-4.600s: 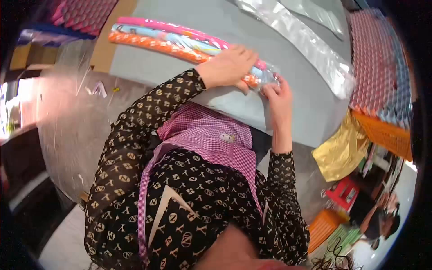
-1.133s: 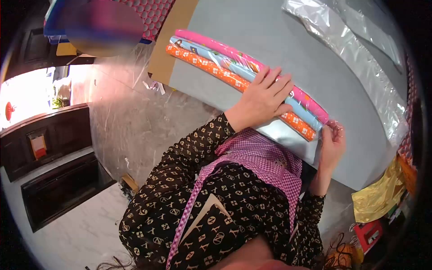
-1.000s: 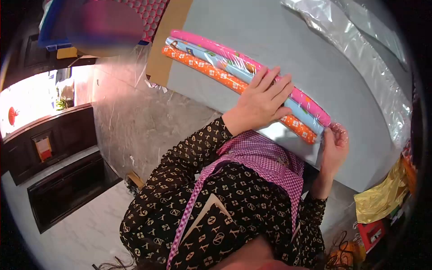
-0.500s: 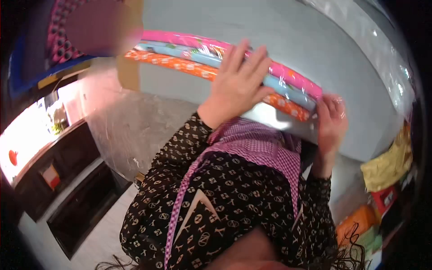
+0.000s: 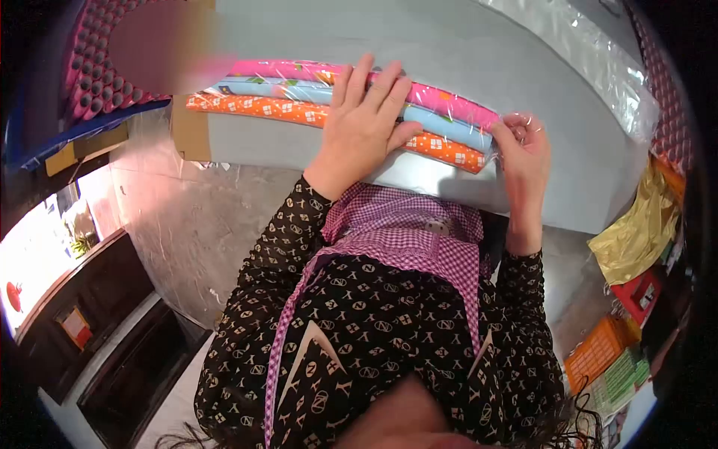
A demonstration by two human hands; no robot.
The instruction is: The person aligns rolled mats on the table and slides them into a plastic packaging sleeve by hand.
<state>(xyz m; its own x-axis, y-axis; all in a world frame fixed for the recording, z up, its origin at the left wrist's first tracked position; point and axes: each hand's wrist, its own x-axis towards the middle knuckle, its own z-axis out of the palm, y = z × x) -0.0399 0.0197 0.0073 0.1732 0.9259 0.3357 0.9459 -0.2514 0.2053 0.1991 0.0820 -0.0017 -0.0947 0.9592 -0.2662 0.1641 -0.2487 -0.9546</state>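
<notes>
Three printed rolls lie side by side on the grey tabletop (image 5: 299, 168) under shiny clear plastic: a pink roll (image 5: 449, 105), a light blue roll (image 5: 445, 129) and an orange roll (image 5: 262, 107) with white marks. Across their middle my left hand (image 5: 366, 116) rests flat, fingers spread, covering part of all three. My right hand (image 5: 525, 150) is at their right end, thumb and bent fingers pinching the clear plastic wrap (image 5: 491, 144) there. Its fingertips are partly hidden. The rolls' far left end runs into a blurred patch.
Stacked pink tubes (image 5: 93, 82) stand at the upper left above a blue edge. Brown cardboard (image 5: 193, 133) sits at the table's left. Clear plastic sheeting (image 5: 591, 56) lies along the far side. At right are a gold plastic bag (image 5: 636, 224) and an orange basket (image 5: 598, 352).
The whole view has shifted slightly, placing the rolls and both hands further left. My left hand remains flat on the rolls. My right hand, blurred before, shows a clearer pinch at their end.
</notes>
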